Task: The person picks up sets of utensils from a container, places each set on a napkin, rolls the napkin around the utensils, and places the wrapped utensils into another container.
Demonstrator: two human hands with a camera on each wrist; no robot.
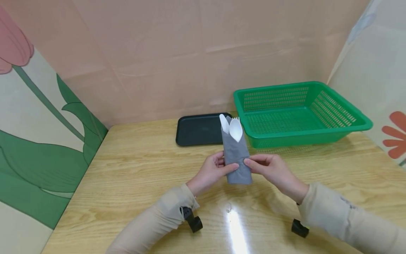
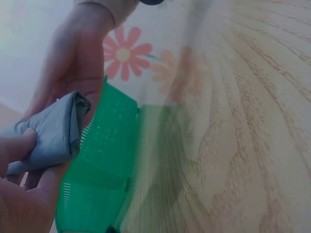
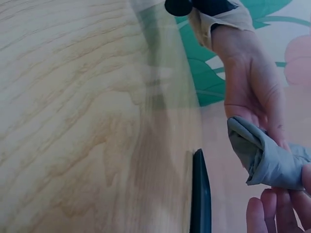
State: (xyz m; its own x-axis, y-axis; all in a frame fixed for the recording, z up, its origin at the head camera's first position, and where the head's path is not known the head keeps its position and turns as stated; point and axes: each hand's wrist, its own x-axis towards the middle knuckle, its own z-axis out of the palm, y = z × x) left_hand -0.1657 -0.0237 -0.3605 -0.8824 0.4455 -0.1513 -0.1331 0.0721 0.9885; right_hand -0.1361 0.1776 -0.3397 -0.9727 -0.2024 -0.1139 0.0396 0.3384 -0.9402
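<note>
A grey napkin (image 1: 236, 151), folded into a pouch, is held up between both hands above the table. From its top stick out a white plastic spoon (image 1: 235, 129), a white knife (image 1: 223, 123) and the tines of a fork (image 1: 236, 119). My left hand (image 1: 212, 171) grips the pouch from the left, thumb across its front and fingers behind. On the other side my right hand (image 1: 274, 171) pinches its right edge, thumb in front. Both wrist views show the pouch's folded bottom end, while the cutlery is hidden there.
Behind the hands, a black tray (image 1: 200, 130) lies flat near the back wall, partly covered by the pouch in the head view. A green plastic basket (image 1: 301, 135) with slotted sides stands at the back right. The wooden table (image 1: 139, 165) runs beneath everything.
</note>
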